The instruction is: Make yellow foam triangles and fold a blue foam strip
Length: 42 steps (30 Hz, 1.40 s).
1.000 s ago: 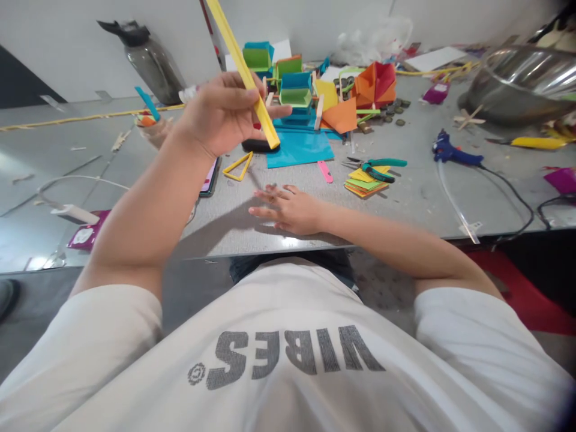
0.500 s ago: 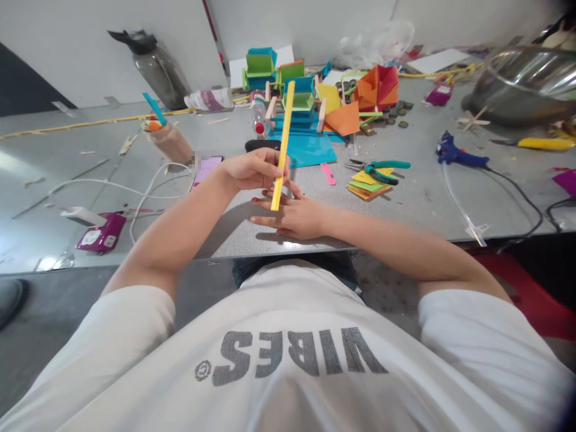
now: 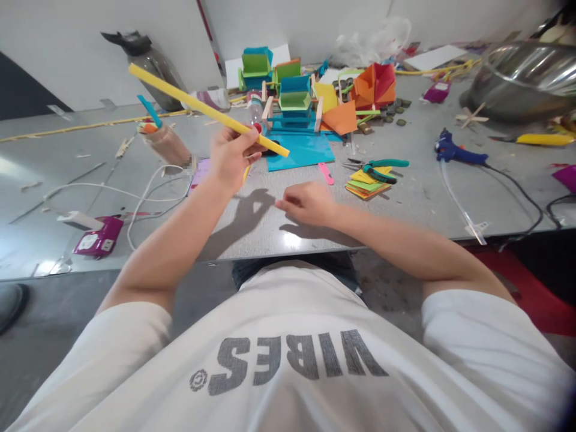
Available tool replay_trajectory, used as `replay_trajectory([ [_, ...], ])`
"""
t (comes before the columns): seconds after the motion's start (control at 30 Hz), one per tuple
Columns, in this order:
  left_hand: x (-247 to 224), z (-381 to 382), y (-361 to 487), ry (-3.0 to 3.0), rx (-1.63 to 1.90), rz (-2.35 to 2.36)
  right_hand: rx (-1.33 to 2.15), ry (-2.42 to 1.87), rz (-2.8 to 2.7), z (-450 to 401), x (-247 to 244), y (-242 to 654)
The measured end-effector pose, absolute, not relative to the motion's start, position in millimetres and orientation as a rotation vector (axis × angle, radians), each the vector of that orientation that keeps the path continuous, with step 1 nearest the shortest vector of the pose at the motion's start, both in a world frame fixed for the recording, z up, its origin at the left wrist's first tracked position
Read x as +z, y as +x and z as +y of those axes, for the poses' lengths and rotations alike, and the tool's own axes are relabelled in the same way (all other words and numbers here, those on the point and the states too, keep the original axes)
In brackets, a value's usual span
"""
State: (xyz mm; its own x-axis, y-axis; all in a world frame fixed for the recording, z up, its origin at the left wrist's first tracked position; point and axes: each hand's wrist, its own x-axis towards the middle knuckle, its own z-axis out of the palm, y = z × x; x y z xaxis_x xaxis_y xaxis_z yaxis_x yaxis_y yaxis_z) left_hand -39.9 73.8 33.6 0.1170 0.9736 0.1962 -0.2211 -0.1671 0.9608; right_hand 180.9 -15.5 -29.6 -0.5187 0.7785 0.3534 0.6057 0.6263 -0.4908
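Long flat yellow paper-like strip sits pinched off-centre in your left hand; pinch lightly, avoid creasing; right hand loosely curled, can't tell contents.

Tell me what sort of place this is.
Probably a craft workspace, judging by the blue corded glue gun, the teal-handled metal pliers and the stack of multicoloured paper sheets.

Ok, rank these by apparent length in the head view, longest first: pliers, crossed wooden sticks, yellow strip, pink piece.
1. Yellow strip, though it is raised nearer the camera
2. Pliers
3. Crossed wooden sticks
4. Pink piece
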Motion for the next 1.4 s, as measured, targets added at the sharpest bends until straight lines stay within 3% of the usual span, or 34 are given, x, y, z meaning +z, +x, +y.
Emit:
replay_trajectory([
  [0.13,-1,51,-35,1.232,1.467,0.873,0.903,-1.087,-1.681,-3,-34,181],
  [0.23,-19,33,-22,1.215,1.455,0.846,1.054,-1.05,-1.559,1,-38,178],
  [0.57,-26,16,-9,1.309,1.442,0.791,1.011,-1.007,-1.596,-6,-27,179],
  [1.0,-19,31,-16,1.237,1.517,0.868,1.263,-0.941,-1.565,7,-30,192],
  [1.4,-23,36,-17,1.194,1.496,0.834,1.149,-0.972,-1.643,6,-29,192],
])
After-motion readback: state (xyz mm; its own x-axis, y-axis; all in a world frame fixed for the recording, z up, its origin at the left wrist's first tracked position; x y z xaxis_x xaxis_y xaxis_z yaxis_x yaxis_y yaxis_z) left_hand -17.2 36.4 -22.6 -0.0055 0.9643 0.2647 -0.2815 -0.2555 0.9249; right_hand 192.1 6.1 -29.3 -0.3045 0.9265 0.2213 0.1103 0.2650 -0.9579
